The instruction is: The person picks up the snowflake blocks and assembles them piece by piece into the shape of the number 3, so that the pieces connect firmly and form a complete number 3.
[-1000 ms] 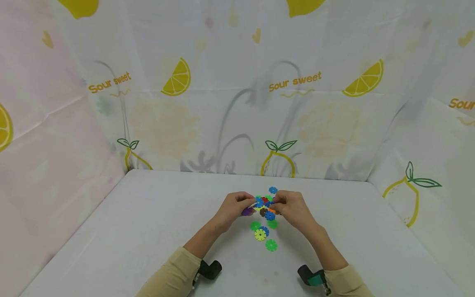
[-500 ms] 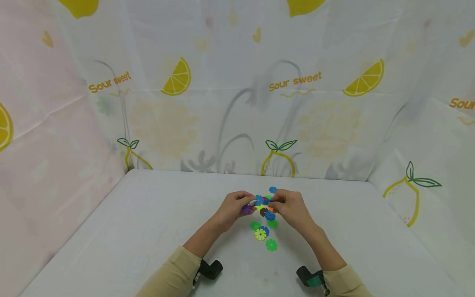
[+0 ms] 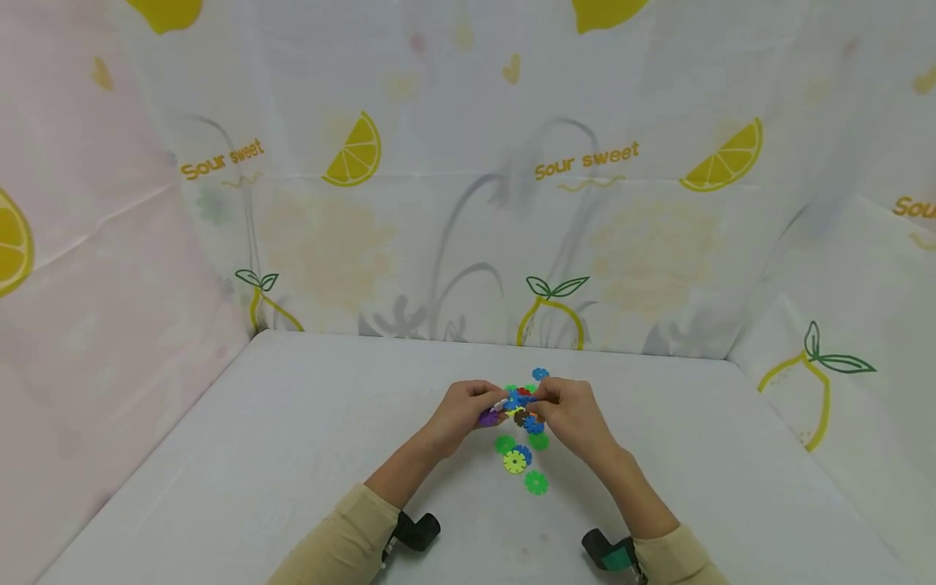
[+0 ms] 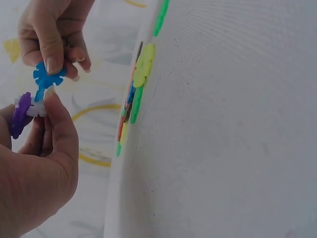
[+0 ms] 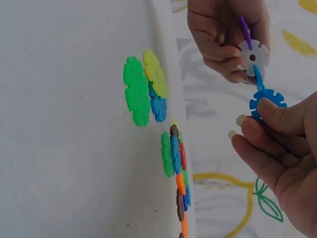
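Note:
My left hand [image 3: 462,414] grips a short chain of notched plastic discs: a purple disc [image 5: 245,30] slotted into a white disc [image 5: 253,58]. A light blue disc [image 5: 258,79], edge-on in the right wrist view, sticks out of the white one. My right hand [image 3: 575,414] pinches a darker blue disc [image 5: 272,98] between thumb and fingers, its rim right at the light blue disc's edge. In the left wrist view the left thumb [image 4: 62,119] presses by the white disc. Both hands are held above the table, close together.
Loose notched discs lie on the white table [image 3: 307,455] under and in front of the hands, among them a yellow disc [image 3: 515,462], a green disc [image 3: 537,483] and a brown disc [image 4: 128,111]. A lemon-print cloth [image 3: 453,227] hangs behind the table.
My right hand has shifted slightly left, bringing its blue disc up against the light blue one. The left hand stays nearly in place. The loose discs lie as before.

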Motion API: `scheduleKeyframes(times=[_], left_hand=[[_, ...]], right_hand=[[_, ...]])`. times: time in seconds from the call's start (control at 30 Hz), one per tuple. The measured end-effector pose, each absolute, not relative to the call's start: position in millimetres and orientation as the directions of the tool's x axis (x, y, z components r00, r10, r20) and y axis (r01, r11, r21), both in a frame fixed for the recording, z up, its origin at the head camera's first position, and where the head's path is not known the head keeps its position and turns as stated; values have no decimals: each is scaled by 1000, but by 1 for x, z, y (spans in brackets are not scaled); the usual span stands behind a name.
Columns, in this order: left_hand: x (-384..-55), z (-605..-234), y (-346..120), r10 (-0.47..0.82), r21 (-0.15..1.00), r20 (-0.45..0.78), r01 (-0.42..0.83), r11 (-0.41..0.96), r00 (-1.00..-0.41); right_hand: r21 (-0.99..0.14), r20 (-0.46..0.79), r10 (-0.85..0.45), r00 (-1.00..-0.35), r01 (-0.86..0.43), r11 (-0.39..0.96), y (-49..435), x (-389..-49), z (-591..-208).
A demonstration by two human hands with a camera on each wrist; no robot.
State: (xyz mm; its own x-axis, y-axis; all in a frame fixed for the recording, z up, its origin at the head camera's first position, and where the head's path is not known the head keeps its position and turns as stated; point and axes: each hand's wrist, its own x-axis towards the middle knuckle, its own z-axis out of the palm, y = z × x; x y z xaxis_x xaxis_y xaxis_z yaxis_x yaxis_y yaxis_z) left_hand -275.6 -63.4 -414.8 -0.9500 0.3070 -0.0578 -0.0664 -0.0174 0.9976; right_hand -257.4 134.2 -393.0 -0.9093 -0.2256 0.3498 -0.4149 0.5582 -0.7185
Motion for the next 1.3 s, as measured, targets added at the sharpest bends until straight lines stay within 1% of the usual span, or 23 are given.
scheduleKeyframes(times=[0.13,0.37,0.67,0.8,0.9,0.97,1.13,1.3], left_hand=[[-275,-413,-63,304,999,-50,-51,6,-951],[-274,-408,-65,315,998,-48,-55,-13,-948],[-275,-407,-69,367,997,-71,-64,29,-927],[-275,-408,-69,368,997,-73,-64,37,-927],[-275,-408,-70,350,998,-67,-61,26,-934],[-275,-409,-70,339,998,-66,-62,21,-939],[-277,-410,-71,337,998,-61,-57,23,-940],[-277,-412,-70,343,998,-53,-45,32,-938]], right_hand=[[-716,362,-235,-902,-430,550,132,-255,-393],[-680,417,-249,-874,-482,552,129,-255,-391],[-712,377,-284,-881,-472,520,131,-257,-393],[-685,393,-292,-872,-489,540,134,-259,-396],[-650,397,-286,-872,-487,583,135,-261,-398],[-631,371,-277,-886,-460,624,136,-262,-400],[-609,241,-275,-931,-365,704,138,-267,-405],[-584,138,-272,-952,-300,754,139,-270,-411]])
